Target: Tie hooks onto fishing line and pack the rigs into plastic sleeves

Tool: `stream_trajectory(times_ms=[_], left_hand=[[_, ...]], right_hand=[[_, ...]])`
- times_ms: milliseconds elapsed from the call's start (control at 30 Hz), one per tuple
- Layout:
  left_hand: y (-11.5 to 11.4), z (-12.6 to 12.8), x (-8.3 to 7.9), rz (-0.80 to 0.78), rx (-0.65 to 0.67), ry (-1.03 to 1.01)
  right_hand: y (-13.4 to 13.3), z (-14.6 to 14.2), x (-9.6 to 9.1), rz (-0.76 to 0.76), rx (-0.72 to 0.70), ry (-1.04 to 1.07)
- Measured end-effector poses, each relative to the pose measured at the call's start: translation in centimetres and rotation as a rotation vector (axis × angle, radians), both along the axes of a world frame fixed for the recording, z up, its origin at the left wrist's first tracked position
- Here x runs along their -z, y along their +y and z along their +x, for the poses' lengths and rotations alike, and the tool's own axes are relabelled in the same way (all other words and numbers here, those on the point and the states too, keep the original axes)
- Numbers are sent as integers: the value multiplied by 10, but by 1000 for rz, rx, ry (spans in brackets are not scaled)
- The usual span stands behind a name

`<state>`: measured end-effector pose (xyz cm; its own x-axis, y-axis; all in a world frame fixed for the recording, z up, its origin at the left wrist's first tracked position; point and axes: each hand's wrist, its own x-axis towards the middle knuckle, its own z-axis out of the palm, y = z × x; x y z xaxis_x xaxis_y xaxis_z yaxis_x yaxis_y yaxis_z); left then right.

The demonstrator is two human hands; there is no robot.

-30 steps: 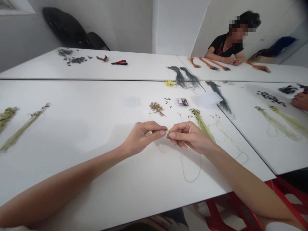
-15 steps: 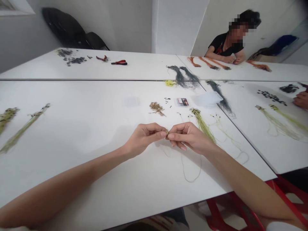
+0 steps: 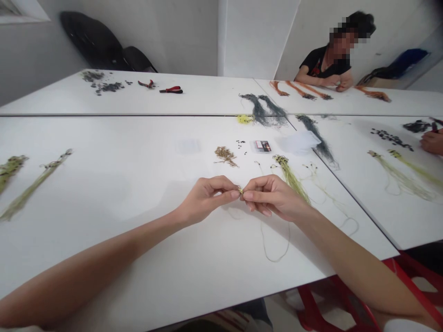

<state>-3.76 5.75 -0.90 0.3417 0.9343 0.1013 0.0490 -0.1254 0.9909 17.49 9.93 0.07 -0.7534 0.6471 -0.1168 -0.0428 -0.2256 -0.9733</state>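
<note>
The fingers of the left hand and right hand pinch narrowly on a tiny yellowish bit of cord between them. A thin cord lies below on the white counter, and a bundle of pale green strings lies just beyond the right hand.

Bright even light, soft shadow under right hand, edges bowed.
</note>
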Motion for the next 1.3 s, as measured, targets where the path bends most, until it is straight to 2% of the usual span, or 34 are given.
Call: stream_trajectory(times_ms=[267,533,700,867,1300], left_hand=[[0,2,-1,-79,56,-97],[1,1,0,-56,26,-118],[-3,6,1,-151,51,-188],[-6,10,4,-182,5,-242],[-6,9,-1,-200,96,-243]], right_hand=[[0,2,2,1,-32,9],[1,3,1,44,-41,-7],[0,2,2,72,-22,-26],[0,1,2,55,-7,-27],[-4,-1,3,-11,-45,-23]])
